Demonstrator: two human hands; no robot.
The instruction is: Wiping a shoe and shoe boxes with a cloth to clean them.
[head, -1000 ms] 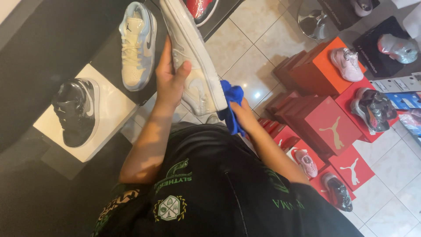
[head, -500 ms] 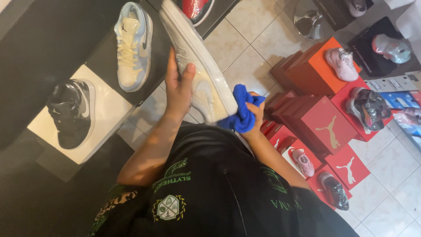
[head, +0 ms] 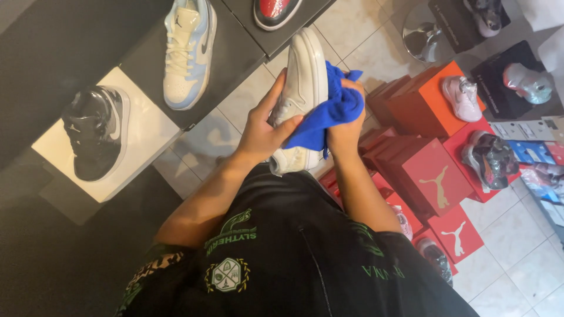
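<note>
While your left hand (head: 261, 132) wraps the white sneaker (head: 302, 97) from its 9 o'clock side, fingers curled round the upper near the heel, you keep the shoe steady in mid-air above your black shirt (head: 282, 258), probably so the other side stays free for wiping. Your right hand (head: 341, 126) sits at the shoe's 3 o'clock, closed on a bunched blue cloth (head: 326, 114) pressed flat against the sidewall. So the sneaker lies between both hands, sole edge up, toe pointing to 12. Farther out at 3 o'clock: red shoe boxes (head: 435, 176) stacked on the tiled floor (head: 364, 35), small sneakers resting on some. At 10 o'clock, a black glossy sneaker (head: 94, 132) on a white block (head: 150, 132); at 11, a cream-and-pale-blue sneaker (head: 188, 50) on a dark shelf (head: 235, 53).
</note>
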